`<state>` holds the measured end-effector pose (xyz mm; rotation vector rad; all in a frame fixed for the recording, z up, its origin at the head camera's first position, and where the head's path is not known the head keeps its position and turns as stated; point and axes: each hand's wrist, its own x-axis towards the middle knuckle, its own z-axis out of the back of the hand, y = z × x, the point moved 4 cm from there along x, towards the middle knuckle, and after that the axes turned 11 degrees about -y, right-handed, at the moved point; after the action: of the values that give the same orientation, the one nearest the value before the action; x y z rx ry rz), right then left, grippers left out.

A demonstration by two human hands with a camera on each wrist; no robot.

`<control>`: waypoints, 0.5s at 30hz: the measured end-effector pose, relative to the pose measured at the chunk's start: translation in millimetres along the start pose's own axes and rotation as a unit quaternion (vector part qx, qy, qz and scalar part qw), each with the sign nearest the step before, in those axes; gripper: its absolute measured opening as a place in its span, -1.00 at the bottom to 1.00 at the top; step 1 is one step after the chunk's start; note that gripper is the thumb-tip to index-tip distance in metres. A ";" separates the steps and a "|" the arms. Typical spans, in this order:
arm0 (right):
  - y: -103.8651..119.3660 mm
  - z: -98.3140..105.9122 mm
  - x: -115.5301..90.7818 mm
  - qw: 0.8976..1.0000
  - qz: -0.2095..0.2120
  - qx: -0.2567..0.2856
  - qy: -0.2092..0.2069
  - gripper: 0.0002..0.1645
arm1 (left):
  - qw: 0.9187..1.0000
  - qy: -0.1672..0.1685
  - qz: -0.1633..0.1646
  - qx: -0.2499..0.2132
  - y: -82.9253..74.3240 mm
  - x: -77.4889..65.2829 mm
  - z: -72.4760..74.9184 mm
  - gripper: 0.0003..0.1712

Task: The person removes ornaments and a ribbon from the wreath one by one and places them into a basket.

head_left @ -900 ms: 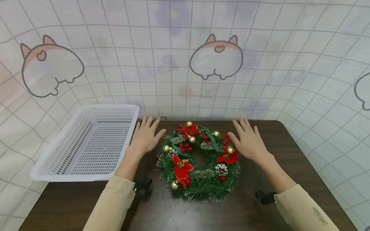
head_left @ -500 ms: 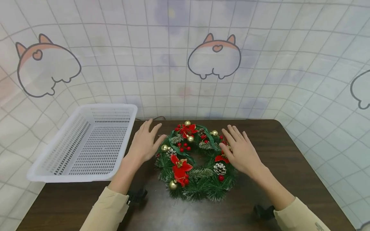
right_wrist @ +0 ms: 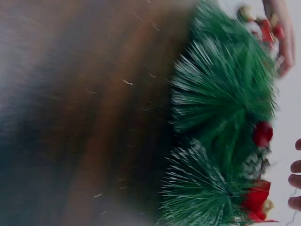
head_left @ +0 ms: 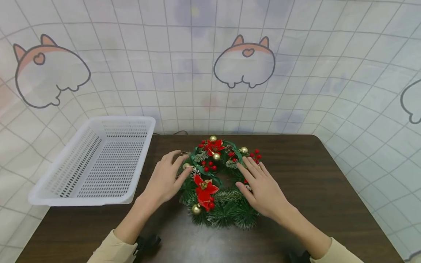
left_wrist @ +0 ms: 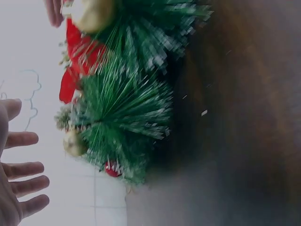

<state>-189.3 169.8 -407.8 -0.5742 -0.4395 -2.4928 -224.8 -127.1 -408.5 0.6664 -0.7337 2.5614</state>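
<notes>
A green Christmas wreath lies on the dark wooden table, trimmed with red poinsettias, gold balls, red berries and pine cones. My left hand is at its left side, fingers spread and slightly bent, the thumb pointing toward a gold ball. Over the wreath's right part hovers my right hand, palm down with fingers extended, hiding the poinsettia and pine cone there. Both wrist views show the green needles beside the fingers, with a gap between; neither hand grips anything.
A white plastic basket with slotted walls stands on the table's left. Behind the table hangs a white gridded curtain with cartoon animal prints. Loose bits lie on the tabletop near the wreath.
Both hands have come nearer to the person and inward, the right one now over the wreath's right part. The left fingers have bent a little. The wreath stays in place.
</notes>
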 end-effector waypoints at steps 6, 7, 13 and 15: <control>14.3 -3.7 -10.3 1.000 0.025 0.003 0.009 -0.24 | 0.999 0.005 0.002 -0.041 -10.0 -19.6 1.2 -0.51; 16.7 -5.4 -11.7 0.999 0.031 0.004 0.010 -0.23 | 0.999 0.008 0.003 -0.047 -10.9 -23.3 2.0 -0.51; 31.4 -13.8 -20.4 0.999 0.040 0.011 0.018 -0.21 | 0.993 0.020 0.023 -0.113 -18.0 -42.5 5.1 -0.61; 35.0 -15.8 -22.6 0.999 0.037 0.013 0.022 -0.20 | 0.989 0.021 0.033 -0.143 -21.5 -48.2 4.5 -0.66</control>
<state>-156.9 144.8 -425.7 -0.5139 -0.4252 -2.4202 -173.9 -124.0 -422.8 0.5015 -1.0981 2.4519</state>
